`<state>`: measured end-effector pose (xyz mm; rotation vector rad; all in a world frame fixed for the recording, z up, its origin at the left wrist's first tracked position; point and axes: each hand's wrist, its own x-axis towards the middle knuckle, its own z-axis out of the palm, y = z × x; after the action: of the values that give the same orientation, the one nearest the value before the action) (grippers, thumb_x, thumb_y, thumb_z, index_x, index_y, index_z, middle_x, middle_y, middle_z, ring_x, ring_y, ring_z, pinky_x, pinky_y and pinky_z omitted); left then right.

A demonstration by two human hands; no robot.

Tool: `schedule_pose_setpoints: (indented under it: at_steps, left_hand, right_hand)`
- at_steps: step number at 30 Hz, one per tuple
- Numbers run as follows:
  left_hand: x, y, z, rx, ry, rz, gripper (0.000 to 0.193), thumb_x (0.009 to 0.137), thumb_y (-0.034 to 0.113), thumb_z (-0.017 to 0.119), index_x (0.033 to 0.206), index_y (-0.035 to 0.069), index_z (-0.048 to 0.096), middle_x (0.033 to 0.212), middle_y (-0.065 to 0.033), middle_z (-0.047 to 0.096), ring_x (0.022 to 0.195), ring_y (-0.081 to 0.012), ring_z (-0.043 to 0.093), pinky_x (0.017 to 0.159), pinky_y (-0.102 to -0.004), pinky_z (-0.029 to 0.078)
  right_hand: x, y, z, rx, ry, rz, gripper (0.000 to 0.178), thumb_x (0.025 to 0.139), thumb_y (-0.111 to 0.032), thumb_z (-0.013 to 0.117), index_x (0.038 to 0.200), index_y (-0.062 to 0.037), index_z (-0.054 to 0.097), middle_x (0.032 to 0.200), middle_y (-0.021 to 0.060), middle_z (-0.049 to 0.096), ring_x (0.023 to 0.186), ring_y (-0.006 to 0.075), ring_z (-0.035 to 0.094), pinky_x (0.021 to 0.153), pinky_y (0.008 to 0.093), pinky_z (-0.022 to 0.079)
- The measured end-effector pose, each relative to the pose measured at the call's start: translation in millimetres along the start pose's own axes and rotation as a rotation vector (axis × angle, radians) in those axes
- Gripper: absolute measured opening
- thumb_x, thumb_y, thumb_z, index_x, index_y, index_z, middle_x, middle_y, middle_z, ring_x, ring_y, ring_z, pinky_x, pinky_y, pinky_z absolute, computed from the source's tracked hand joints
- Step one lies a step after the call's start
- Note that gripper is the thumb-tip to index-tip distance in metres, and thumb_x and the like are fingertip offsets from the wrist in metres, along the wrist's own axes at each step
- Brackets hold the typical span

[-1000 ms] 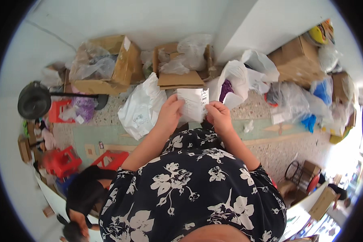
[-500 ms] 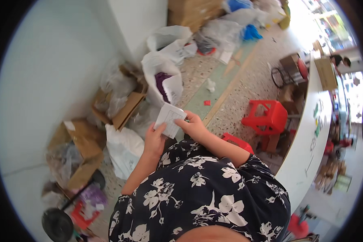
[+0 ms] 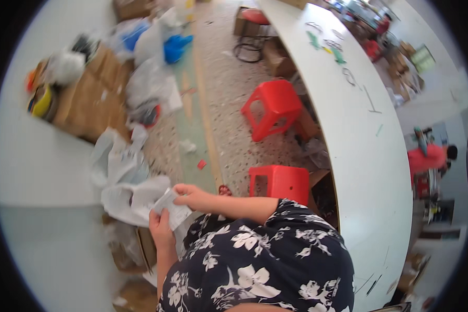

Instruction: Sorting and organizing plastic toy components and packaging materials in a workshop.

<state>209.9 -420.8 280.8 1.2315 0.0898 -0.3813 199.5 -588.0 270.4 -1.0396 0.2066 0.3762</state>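
Note:
Both hands hold a small white printed paper slip [image 3: 172,209] in front of my body. My left hand [image 3: 162,228] pinches its lower left side, the thumb lying on the face. At the upper right edge, my right hand [image 3: 191,196] grips it between thumb and fingers. Behind the slip stands an open white plastic sack [image 3: 120,202], and I cannot tell whether the slip touches it. Another white sack [image 3: 117,164] sits just beyond.
Two red plastic stools [image 3: 275,106] stand right of a green floor strip [image 3: 200,140]. A long white table [image 3: 366,171] curves along the right. Large brown cartons [image 3: 96,93] and clear plastic bags [image 3: 153,83] lie at the far left. A person in red [image 3: 426,157] is beyond the table.
My view has swung toward the right, so the sacks and cartons appear further left and more of the table shows. Both hands keep hold of the paper slip.

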Motion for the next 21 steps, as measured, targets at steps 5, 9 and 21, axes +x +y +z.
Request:
schedule_pose_setpoints:
  at_steps: [5,9,21]
  left_hand:
    - [48.9,-25.0,54.0,-0.094,-0.195,-0.134,0.022,0.088,0.004,0.048,0.108,-0.004,0.055,0.105,-0.0137,0.06,0.095,-0.0208,0.059,0.083,-0.0313,0.048]
    - [77.0,-20.7,116.4,-0.131,-0.445,-0.242,0.034,0.092,0.021,0.042,0.108,-0.006,0.055,0.103,-0.014,0.059,0.094,-0.0214,0.059,0.082,-0.0314,0.048]
    - [149.4,-17.9,213.8,0.532,-0.687,-0.191,0.013,0.08,0.004,0.065,0.093,0.002,0.064,0.079,0.0031,0.06,0.068,-0.0041,0.049,0.061,-0.0185,0.037]
  right_hand:
    - [-9.4,-27.0,-74.5,0.418,0.03,-0.049,0.019,0.085,-0.016,0.052,0.1,-0.0073,0.061,0.064,-0.0036,0.048,0.044,0.0054,0.036,0.04,0.022,0.026]
    - [-39.7,-59.4,-132.7,0.571,0.112,-0.083,0.026,0.09,-0.024,0.046,0.097,-0.0025,0.059,0.058,-0.0046,0.04,0.04,0.0065,0.028,0.038,0.0212,0.021]
    - [-31.9,-69.0,-202.6,-0.139,0.361,-0.272,0.022,0.083,-0.027,0.065,0.082,-0.0055,0.062,0.071,-0.001,0.057,0.063,0.0053,0.049,0.055,0.0221,0.038]
